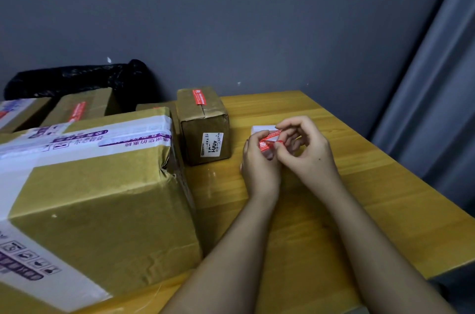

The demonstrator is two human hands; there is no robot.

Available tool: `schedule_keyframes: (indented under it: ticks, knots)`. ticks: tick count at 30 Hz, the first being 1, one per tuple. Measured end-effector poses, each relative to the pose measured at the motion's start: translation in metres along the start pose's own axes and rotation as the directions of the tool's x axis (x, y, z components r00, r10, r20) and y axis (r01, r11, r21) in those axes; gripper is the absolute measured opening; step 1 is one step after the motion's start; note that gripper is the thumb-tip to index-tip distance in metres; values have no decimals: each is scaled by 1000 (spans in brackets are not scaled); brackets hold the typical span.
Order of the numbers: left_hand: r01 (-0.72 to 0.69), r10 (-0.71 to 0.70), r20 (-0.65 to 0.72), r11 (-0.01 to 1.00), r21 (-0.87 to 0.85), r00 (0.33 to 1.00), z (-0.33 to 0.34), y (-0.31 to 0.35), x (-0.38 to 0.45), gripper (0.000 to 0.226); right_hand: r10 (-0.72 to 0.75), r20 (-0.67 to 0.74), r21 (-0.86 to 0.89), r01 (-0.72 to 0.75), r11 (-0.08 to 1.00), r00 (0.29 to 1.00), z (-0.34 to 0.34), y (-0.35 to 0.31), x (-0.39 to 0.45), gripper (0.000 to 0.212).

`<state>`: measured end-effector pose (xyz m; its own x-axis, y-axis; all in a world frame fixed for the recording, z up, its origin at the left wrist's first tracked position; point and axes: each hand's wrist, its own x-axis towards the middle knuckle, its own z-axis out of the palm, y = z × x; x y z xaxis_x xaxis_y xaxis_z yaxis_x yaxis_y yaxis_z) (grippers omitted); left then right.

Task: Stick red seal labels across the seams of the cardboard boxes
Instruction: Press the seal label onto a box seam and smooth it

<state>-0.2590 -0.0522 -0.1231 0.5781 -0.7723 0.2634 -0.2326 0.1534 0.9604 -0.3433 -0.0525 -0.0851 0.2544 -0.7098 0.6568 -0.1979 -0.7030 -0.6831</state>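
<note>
Forearms are stretched out from the near edge over the wooden table (359, 185), and up at mid-table a red seal label (268, 144) is being worked on. The label stack is gripped in the left hand (259, 167), fingers curled round it, while the label's edge is pinched between thumb and fingertip of the right hand (305, 149). Peeling is judged to be the step in hand: a label looks partly lifted from its white backing (261, 129), though how far cannot be told. To the left, a small taped box (204, 126) is seen with a red seal already laid over its far top edge, and a large taped carton (97, 192) sits nearer, with no red seal visible on it. Next, the label must be freed cleanly, carried left, and pressed flat across an unsealed seam.
</note>
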Motion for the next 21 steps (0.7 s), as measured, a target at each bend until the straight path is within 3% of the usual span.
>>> schedule_keyframes:
  ticks: [5, 9, 15, 21]
  knots:
    - [27, -26, -8, 998, 49, 1000, 1, -2, 2, 34, 122, -78, 285, -95, 954, 989, -8, -1, 7, 31]
    - [26, -30, 24, 989, 143, 999, -1, 2, 1, 56, 283, -113, 491, -194, 849, 952, -15, 6, 11, 24]
    - [34, -61, 68, 939, 343, 996, -2, 3, -4, 75, 428, -166, 481, -306, 822, 889, -10, 20, 13, 24]
    - [90, -91, -18, 900, 427, 996, -5, 6, -9, 81, 523, -122, 459, -419, 784, 844, 2, 37, 11, 23]
